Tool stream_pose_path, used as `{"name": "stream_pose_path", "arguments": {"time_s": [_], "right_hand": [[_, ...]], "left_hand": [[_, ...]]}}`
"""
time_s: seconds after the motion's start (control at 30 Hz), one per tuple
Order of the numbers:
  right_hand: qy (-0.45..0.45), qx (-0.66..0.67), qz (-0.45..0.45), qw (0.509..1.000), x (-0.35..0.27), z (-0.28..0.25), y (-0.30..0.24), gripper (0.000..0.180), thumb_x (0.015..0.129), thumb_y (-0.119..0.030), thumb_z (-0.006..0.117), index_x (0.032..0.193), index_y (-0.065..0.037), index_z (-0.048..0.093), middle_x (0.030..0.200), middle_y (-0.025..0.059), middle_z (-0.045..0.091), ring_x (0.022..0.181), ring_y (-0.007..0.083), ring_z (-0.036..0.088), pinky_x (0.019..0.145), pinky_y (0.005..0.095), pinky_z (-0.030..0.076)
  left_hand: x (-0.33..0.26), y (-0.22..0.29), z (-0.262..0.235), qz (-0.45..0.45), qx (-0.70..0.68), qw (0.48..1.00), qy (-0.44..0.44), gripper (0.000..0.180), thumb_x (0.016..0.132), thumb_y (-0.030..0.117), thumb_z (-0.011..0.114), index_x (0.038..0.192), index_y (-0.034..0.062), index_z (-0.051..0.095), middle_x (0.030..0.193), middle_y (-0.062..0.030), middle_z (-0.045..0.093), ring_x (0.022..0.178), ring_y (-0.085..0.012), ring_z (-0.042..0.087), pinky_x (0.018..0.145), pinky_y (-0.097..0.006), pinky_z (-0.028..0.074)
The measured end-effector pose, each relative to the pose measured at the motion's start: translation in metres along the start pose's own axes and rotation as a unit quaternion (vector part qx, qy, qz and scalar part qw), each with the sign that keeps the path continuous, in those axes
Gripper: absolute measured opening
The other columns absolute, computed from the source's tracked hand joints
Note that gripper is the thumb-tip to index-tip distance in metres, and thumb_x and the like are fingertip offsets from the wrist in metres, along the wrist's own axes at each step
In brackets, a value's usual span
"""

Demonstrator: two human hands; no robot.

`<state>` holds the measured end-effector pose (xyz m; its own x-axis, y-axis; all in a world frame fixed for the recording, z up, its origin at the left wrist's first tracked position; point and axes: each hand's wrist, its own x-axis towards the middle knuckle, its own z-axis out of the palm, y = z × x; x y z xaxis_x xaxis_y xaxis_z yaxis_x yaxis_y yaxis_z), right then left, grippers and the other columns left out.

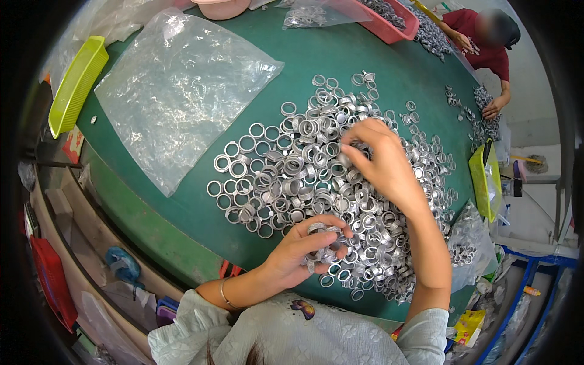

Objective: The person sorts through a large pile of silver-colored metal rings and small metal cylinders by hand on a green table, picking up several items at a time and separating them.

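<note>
A wide heap of grey metal rings (304, 194) lies on the green table (182, 225), some flat, some on edge, with single rings scattered round its left side. Close to my body, my left hand (304, 246) is curled round several metal rings (317, 229) at the heap's near edge. Over the middle of the heap, my right hand (383, 161) points down into the rings, its thumb and fingers drawn together. Whatever lies between those fingertips is hidden behind the hand.
A clear plastic bag (188, 97) lies flat at the left, beside a yellow-green basket (76, 91). Far right, a pink basin (395, 27) holds parts, near a co-worker (486, 55) handling more parts. Another green basket (483, 182) and a bag of rings (468, 249) line the right edge.
</note>
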<state>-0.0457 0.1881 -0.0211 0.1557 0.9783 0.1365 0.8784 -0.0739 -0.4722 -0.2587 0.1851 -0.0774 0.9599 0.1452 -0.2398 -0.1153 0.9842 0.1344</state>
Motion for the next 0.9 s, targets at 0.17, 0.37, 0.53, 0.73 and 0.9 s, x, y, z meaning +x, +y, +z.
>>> {"name": "stream_pose_path", "arguments": {"time_s": [0.17,0.37,0.53,0.73,0.9], "right_hand": [[0.021,-0.136,-0.001,0.99,0.021,0.041,0.002,0.016,0.073,-0.013,0.069,0.084,-0.003,0.066,0.093,0.0103,0.056,0.095,0.0269,0.05,0.08,0.0406,0.037],[0.041,-0.144,0.008,0.989,0.023,0.049,-0.001,0.017,0.067,-0.015,0.073,0.078,-0.004,0.065,0.092,0.009,0.056,0.095,0.025,0.05,0.079,0.0396,0.036],[0.061,0.005,0.039,0.997,0.018,0.043,-0.001,0.015,0.065,-0.013,0.073,0.066,-0.004,0.061,0.09,0.0076,0.056,0.094,0.0251,0.049,0.084,0.0375,0.036],[-0.213,0.2,0.004,0.957,0.016,-0.009,-0.007,0.012,0.073,-0.008,0.067,0.081,0.0,0.064,0.096,0.0125,0.061,0.098,0.0298,0.056,0.094,0.0414,0.038],[0.011,0.021,-0.122,0.992,0.041,0.023,0.011,0.031,0.075,-0.004,0.064,0.106,-0.004,0.061,0.103,0.0094,0.061,0.099,0.0292,0.055,0.092,0.0418,0.038]], "left_hand": [[-0.001,-0.004,0.006,0.007,0.026,1.0,0.002,0.021,0.09,0.01,0.056,0.111,0.0082,0.056,0.109,-0.0148,0.054,0.081,-0.0206,0.056,0.042,-0.019,0.037],[-0.002,-0.003,0.007,0.004,0.036,0.999,0.01,0.022,0.089,0.011,0.057,0.111,0.0086,0.057,0.109,-0.0145,0.055,0.081,-0.02,0.057,0.042,-0.019,0.037],[0.001,0.004,0.014,-0.018,0.101,0.995,-0.006,0.021,0.089,0.011,0.058,0.11,0.0058,0.058,0.105,-0.0112,0.058,0.08,-0.0157,0.058,0.042,-0.019,0.038],[0.007,0.032,0.025,-0.119,0.312,0.942,-0.032,0.019,0.088,0.014,0.061,0.104,0.0028,0.061,0.09,-0.0041,0.062,0.067,-0.0069,0.059,0.041,-0.019,0.04],[0.027,0.03,0.027,-0.204,0.391,0.891,-0.107,0.018,0.087,0.008,0.06,0.104,0.0025,0.063,0.095,-0.0056,0.065,0.067,-0.005,0.059,0.041,-0.018,0.04]]}}
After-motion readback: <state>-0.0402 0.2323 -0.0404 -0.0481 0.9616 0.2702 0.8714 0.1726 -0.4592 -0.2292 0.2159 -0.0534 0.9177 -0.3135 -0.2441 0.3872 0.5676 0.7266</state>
